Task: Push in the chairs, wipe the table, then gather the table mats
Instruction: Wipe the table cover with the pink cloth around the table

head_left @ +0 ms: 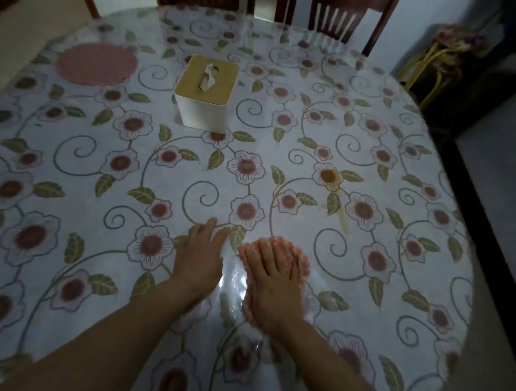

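The oval table [279,125] wears a flowered cloth under clear plastic. My right hand [272,282] lies flat on a pink fluffy cloth [300,261], pressing it onto the table near the front edge. My left hand [199,252] rests flat on the table just left of it, fingers apart and holding nothing. A brownish spill [333,189] with a streak running toward me lies beyond the cloth, to its right. One round pink table mat [96,64] sits at the far left.
A white tissue box [206,93] with a tan lid stands mid-table, beyond my hands. A dark wooden chair [374,25] stands against the far right side, and another chair back [206,2] shows at the far edge. A dark stand with flowers [446,61] is on the right.
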Motion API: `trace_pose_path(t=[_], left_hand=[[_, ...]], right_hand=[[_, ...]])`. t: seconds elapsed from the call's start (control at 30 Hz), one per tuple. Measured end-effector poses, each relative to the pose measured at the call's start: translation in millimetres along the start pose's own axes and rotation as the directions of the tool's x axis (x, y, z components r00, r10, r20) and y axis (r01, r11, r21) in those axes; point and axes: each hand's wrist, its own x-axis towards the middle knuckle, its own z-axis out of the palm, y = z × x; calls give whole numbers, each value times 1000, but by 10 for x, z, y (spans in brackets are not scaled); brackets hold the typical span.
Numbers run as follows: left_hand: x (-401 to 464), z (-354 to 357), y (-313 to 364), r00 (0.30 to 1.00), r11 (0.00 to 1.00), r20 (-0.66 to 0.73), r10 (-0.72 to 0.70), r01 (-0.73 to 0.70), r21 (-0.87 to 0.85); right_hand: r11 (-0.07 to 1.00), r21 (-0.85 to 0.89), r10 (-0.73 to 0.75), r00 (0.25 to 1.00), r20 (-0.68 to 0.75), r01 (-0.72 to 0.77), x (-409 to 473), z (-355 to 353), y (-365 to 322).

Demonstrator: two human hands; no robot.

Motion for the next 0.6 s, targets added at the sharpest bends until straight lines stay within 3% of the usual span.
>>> trace_pose_path(t=[0.2, 0.37, 0.5, 0.6], left_hand=[[364, 63, 151, 976, 988, -158, -149, 143, -54], [302, 114, 89, 965, 986, -230, -128, 100, -131], [105, 93, 10, 944, 961, -227, -240, 199, -191], [-44, 47, -54, 931, 945, -193, -309, 278, -172]], right_hand=[[988, -95, -129, 989, -68, 123, 1113, -145, 669], [991, -74, -118, 991, -56, 113, 1851, -285, 719], [996, -29, -90, 996, -1, 90, 1604, -275, 441], [930, 4, -368, 928, 50, 369, 820, -207, 124]])
